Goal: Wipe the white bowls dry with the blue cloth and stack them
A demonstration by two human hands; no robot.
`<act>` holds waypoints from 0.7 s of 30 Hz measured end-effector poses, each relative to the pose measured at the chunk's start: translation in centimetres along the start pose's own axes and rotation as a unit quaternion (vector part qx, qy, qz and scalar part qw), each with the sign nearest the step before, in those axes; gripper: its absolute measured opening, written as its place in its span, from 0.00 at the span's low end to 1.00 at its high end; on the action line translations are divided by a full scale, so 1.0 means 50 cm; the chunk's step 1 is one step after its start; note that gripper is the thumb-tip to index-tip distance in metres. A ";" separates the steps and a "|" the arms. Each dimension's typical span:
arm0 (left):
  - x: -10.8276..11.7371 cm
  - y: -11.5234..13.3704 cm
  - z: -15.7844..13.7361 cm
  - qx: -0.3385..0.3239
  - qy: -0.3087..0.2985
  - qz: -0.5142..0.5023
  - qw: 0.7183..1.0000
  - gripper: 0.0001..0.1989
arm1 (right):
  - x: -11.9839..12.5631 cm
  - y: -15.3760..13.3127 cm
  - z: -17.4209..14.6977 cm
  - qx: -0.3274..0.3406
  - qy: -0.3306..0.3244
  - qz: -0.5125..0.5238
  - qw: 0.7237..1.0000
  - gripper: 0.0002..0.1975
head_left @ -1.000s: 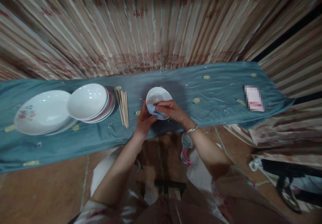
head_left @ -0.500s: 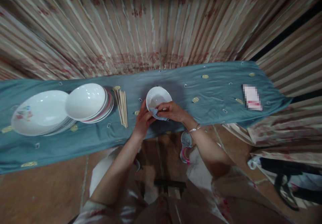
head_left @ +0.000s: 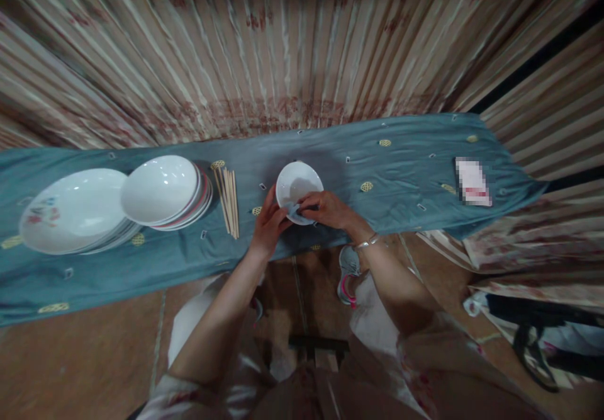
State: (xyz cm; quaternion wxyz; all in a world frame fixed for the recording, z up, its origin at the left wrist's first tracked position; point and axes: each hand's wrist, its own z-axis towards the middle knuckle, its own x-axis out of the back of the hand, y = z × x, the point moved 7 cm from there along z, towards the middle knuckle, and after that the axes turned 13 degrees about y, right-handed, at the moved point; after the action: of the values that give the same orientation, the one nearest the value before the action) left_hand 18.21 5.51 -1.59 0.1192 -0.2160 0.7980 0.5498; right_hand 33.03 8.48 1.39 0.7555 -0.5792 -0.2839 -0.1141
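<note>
A small white bowl (head_left: 301, 177) is tilted slightly toward me above the tablecloth. My left hand (head_left: 270, 223) grips its left side, thumb over the near rim. Over the bowl's near right rim, my right hand (head_left: 328, 209) pinches a light blue cloth (head_left: 292, 209), which lies against the inside of the rim. Most of the cloth is hidden by my fingers. Left of the bowl lies a bunch of wooden chopsticks (head_left: 230, 203). Farther left stands a stack of white bowls (head_left: 160, 190), next to a stack of large oval plates with a flower print (head_left: 78, 209).
A blue-green cloth with yellow pineapple prints covers the long narrow table (head_left: 401, 181). A blurred white and red packet (head_left: 473, 182) lies at its right end. Pleated curtains (head_left: 292, 48) hang behind it. A black sandal (head_left: 535, 357) shows at lower right.
The blue cloth has shifted along the near rim and less of it shows below my right hand. The bowl has moved very slightly to the right.
</note>
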 end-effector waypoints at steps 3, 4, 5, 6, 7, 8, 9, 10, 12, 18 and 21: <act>-0.001 0.000 -0.002 0.001 0.000 0.001 1.000 0.41 | 0.001 -0.002 0.000 0.008 -0.004 -0.050 0.999 0.11; -0.001 0.000 -0.002 0.001 0.001 0.002 1.000 0.40 | 0.001 -0.002 0.000 0.011 -0.005 -0.069 0.998 0.11; 0.000 0.000 -0.002 0.000 0.002 0.003 1.000 0.39 | 0.001 -0.002 -0.001 0.012 -0.004 -0.090 0.996 0.11; 0.000 0.000 -0.002 0.000 0.003 0.005 1.000 0.38 | 0.002 -0.003 -0.002 0.014 0.000 -0.112 0.994 0.11; 0.001 0.000 -0.002 -0.002 0.003 0.007 1.000 0.38 | 0.003 -0.003 -0.002 0.015 0.008 -0.134 0.991 0.10; 0.001 -0.001 -0.001 -0.003 0.002 0.010 1.000 0.39 | 0.004 -0.003 -0.003 0.016 0.019 -0.158 0.987 0.10; 0.002 -0.001 0.000 -0.006 0.001 0.013 1.000 0.39 | 0.006 -0.003 -0.003 0.017 0.031 -0.181 0.983 0.10; 0.002 -0.001 0.000 -0.008 0.000 0.016 1.000 0.40 | 0.006 -0.003 -0.003 0.019 0.042 -0.204 0.978 0.10; 0.004 -0.002 0.002 -0.011 0.002 0.023 1.000 0.41 | 0.006 -0.006 -0.002 0.026 0.059 -0.242 0.968 0.11; 0.005 -0.005 0.005 -0.018 0.000 0.035 0.999 0.44 | 0.007 -0.018 0.008 0.050 0.097 -0.279 0.954 0.12; 0.005 -0.005 0.006 -0.022 -0.002 0.040 0.999 0.44 | 0.010 -0.019 0.012 0.053 0.129 -0.276 0.951 0.12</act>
State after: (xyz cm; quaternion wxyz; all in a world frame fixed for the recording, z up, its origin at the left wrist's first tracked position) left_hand 18.10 5.65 -2.02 0.0935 -0.1852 0.7934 0.5723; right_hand 32.79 8.84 2.54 0.7538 -0.4180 -0.3390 -0.3770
